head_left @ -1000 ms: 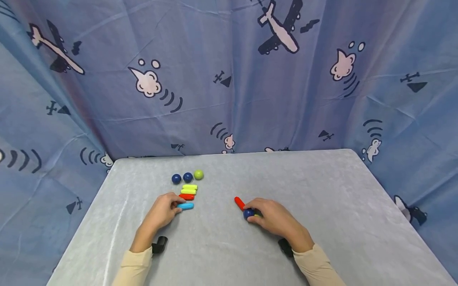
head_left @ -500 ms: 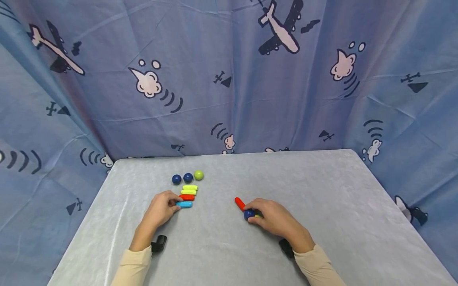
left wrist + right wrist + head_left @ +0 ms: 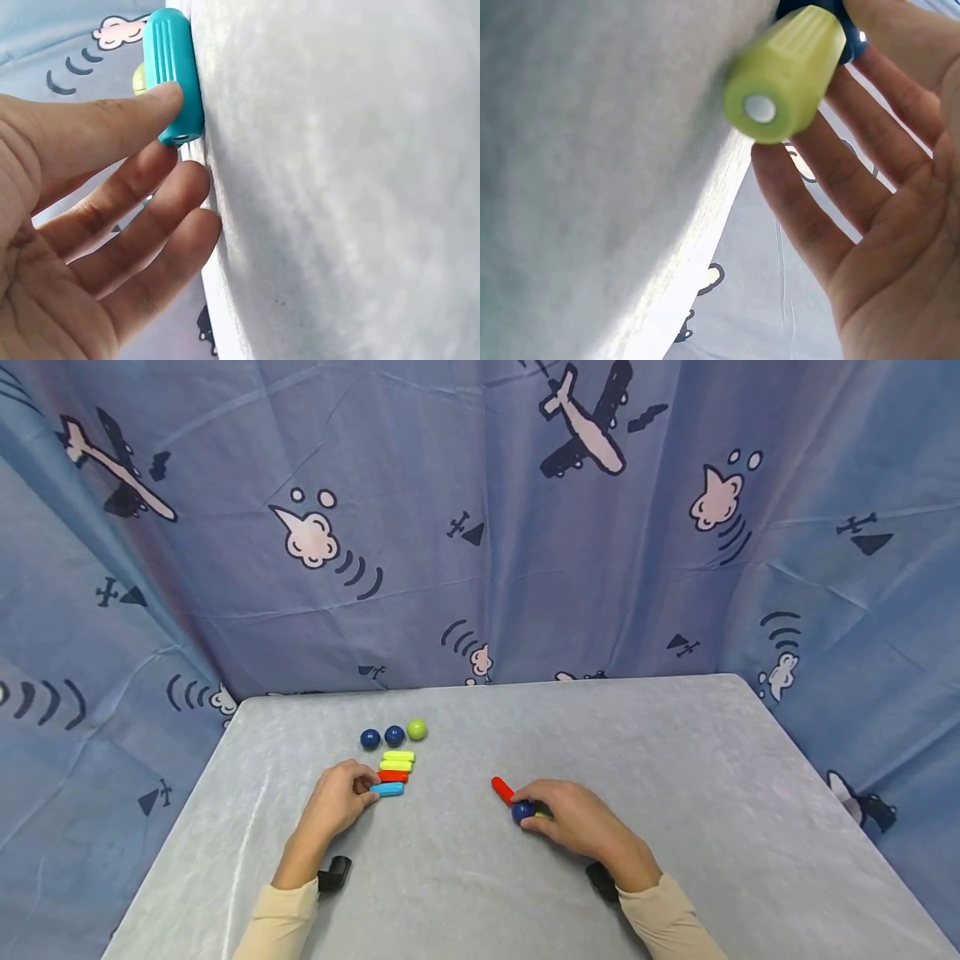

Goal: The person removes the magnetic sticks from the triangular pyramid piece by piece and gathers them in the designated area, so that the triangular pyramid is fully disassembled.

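In the head view, my left hand (image 3: 335, 799) pinches one end of a light blue magnetic rod (image 3: 391, 789). The left wrist view shows the thumb on the ribbed side of this blue rod (image 3: 169, 49). My right hand (image 3: 576, 814) holds a dark blue ball (image 3: 522, 812) between thumb and forefinger. A red rod (image 3: 502, 789) runs from that ball toward the back left. Behind the ball a yellow-green rod, partly hidden by the fingers, points toward the palm; its end with a round silver spot faces the right wrist camera, where the rod (image 3: 787, 75) is large.
Just beyond the blue rod lie another red rod (image 3: 393, 777) and two yellow rods (image 3: 398, 757), stacked side by side. Farther back, two dark blue balls (image 3: 371, 739) and a lime green ball (image 3: 417, 729) form a row. A patterned curtain (image 3: 420, 527) surrounds the grey table (image 3: 637, 735).
My left hand has shifted the light blue rod slightly left and away from me, up close to the red rod. The right hand stays in place with the ball.
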{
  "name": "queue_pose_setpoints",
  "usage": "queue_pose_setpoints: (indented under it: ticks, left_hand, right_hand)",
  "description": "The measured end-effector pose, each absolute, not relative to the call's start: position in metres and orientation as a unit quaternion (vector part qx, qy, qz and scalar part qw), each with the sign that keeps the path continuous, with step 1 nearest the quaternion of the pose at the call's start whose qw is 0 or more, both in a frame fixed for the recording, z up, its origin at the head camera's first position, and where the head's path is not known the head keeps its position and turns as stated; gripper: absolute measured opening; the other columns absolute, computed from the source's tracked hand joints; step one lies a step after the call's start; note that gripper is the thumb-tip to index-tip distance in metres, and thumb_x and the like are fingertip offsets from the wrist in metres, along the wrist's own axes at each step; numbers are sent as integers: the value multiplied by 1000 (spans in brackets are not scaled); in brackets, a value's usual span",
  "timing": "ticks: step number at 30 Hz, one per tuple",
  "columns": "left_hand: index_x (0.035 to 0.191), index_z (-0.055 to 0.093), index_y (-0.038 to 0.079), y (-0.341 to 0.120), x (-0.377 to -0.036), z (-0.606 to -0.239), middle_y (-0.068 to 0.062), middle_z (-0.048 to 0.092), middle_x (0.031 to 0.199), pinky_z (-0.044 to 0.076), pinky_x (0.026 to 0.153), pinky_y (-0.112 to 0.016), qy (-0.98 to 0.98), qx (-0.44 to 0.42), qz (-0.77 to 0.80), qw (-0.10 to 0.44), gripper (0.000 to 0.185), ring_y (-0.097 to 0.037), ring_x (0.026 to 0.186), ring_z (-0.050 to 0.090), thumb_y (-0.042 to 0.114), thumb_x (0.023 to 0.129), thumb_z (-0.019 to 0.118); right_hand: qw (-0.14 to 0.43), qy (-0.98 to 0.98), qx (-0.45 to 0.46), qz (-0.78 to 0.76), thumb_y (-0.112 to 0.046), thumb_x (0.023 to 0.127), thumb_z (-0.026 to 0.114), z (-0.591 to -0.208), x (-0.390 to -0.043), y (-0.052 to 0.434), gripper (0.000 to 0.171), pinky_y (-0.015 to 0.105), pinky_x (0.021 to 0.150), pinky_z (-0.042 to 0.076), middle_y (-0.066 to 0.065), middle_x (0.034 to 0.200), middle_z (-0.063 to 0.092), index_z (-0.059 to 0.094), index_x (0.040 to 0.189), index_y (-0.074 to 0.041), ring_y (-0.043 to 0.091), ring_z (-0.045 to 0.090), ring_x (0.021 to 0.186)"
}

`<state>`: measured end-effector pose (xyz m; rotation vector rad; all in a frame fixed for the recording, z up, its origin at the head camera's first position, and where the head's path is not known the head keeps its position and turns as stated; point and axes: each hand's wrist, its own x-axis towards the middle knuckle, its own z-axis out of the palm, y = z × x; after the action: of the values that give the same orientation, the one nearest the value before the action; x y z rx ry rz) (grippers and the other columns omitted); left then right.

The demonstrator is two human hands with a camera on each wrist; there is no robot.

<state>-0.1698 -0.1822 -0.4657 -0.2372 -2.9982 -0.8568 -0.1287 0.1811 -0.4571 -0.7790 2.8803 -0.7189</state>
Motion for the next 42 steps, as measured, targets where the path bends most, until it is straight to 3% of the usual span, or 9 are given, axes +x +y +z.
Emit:
queue_pose_setpoints:
  ticks: [8, 13, 17, 21, 27, 37, 42]
  left_hand:
    - [91, 75, 9, -180, -170, -463, -2, 60, 78, 41, 62, -27, -961, -89, -260, 23, 15, -13, 70, 51, 4, 79, 82]
    - [94, 76, 9, -170, -165, -457, -4, 68, 88, 50, 72, -35, -957, -93, -271, 40, 17, -18, 81, 61, 5, 79, 82]
    - [94, 76, 9, -144, -162, -452, -2, 70, 93, 54, 80, -38, -942, -144, -298, 60, 19, -20, 87, 67, 4, 77, 83]
    - [96, 76, 11, -109, -160, -447, -1, 69, 92, 54, 79, -35, -928, -211, -305, 35, 17, -19, 88, 66, 6, 80, 82]
    - [102, 76, 14, -75, -155, -450, 0, 69, 95, 54, 79, -31, -921, -276, -275, -12, 18, -17, 91, 64, 12, 85, 79]
    - [105, 75, 16, -67, -142, -464, 5, 67, 93, 49, 72, -23, -918, -304, -252, -44, 23, -10, 79, 57, 19, 83, 82]
    - [102, 75, 14, -69, -140, -468, 4, 68, 91, 50, 75, -24, -914, -318, -246, -42, 20, -9, 80, 58, 17, 83, 81]
  right_hand:
    - [40, 926, -294, -231, -22, 88, 76, -458, -129, 184, 32, 42, 98, 51, -7, 116, 71, 71, 119, -18, 16, 65, 111]
    - [42, 923, -303, -235, -24, 87, 77, -457, -129, 184, 36, 46, 101, 48, -6, 118, 70, 69, 121, -18, 19, 63, 114]
    - [28, 937, -265, -228, -30, 86, 78, -456, -129, 183, 40, 48, 102, 47, -2, 119, 69, 67, 123, -18, 21, 61, 115]
    - [17, 951, -227, -208, -35, 85, 78, -457, -130, 181, 41, 46, 100, 48, 0, 119, 68, 68, 121, -18, 21, 60, 113]
    - [21, 949, -248, -196, -33, 85, 79, -457, -130, 176, 36, 45, 97, 50, -1, 113, 70, 71, 116, -17, 20, 64, 108]
    - [28, 933, -291, -210, -31, 86, 78, -453, -130, 172, 35, 42, 97, 51, -3, 113, 72, 72, 117, -17, 17, 65, 107]
    - [28, 925, -312, -213, -29, 86, 79, -454, -128, 168, 35, 42, 96, 51, -4, 112, 73, 72, 117, -16, 16, 66, 106]
